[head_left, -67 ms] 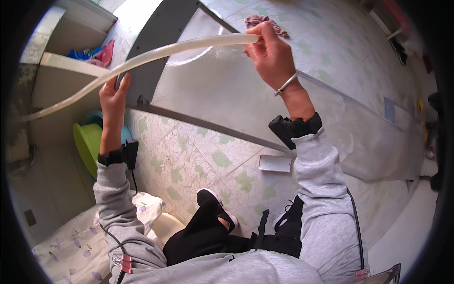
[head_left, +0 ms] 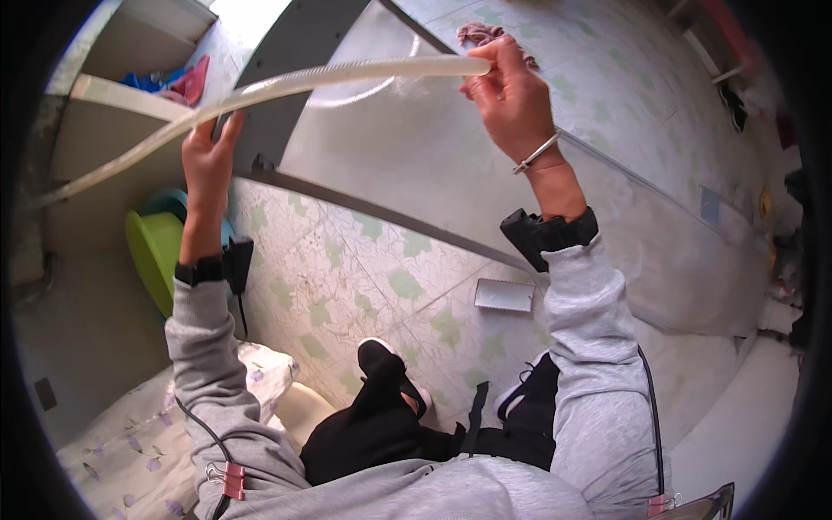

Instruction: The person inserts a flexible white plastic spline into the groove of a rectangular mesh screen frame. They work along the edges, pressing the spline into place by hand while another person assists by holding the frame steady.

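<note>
Right hand grips the end of the pale hose; left hand clasps it further along. Keep both grips firm and the span between them taut, clear of the shelf edge.

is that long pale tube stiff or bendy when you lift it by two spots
Likely bendy: the tube curves between the left hand and right hand, and droops past the left one. Probably light, since the right hand's fingers pinch its end. Its ribbed surface probably helps grip.

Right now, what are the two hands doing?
Left hand: closed on the long pale strip.
Right hand: closed on the strip's end.
</note>
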`<state>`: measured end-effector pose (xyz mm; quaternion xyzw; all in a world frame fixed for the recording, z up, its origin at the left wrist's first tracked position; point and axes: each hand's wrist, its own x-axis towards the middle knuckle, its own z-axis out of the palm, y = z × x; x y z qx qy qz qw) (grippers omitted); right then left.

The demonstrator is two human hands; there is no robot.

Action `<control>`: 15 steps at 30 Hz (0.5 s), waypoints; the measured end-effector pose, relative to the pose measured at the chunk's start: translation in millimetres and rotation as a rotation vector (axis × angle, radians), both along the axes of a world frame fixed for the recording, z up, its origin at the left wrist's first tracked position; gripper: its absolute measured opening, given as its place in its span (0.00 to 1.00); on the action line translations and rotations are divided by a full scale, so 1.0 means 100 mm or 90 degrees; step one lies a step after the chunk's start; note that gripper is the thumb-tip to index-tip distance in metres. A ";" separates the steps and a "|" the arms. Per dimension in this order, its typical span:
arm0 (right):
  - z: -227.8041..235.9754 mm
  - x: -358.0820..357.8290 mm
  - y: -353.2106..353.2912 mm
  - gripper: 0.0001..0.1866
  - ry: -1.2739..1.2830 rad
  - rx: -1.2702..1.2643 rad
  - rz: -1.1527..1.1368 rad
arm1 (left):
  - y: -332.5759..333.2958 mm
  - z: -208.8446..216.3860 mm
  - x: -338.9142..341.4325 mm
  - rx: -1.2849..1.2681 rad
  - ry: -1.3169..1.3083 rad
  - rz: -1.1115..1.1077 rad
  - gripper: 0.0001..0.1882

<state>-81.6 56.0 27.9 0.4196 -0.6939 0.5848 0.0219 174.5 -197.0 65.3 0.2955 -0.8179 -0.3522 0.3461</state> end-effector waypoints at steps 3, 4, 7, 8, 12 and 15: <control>0.10 0.08 -0.08 0.08 0.090 0.049 -0.025 | -0.21 -0.14 -0.04 0.040 0.012 0.021 0.17; 0.16 0.13 -0.11 0.08 0.073 0.080 -0.050 | -0.28 -0.18 -0.07 0.061 0.027 0.017 0.17; 0.36 0.26 -0.22 0.05 0.017 0.118 -0.042 | -0.41 -0.30 -0.15 0.018 0.083 -0.042 0.18; 0.42 0.26 -0.26 0.04 0.010 0.130 -0.059 | -0.48 -0.31 -0.18 0.016 0.079 -0.052 0.19; 0.49 0.14 -0.45 0.06 0.045 0.149 -0.059 | -0.61 -0.29 -0.24 -0.020 0.056 -0.052 0.21; 0.42 0.05 -0.55 0.07 -0.012 0.136 -0.033 | -0.65 -0.21 -0.24 -0.009 0.025 -0.034 0.21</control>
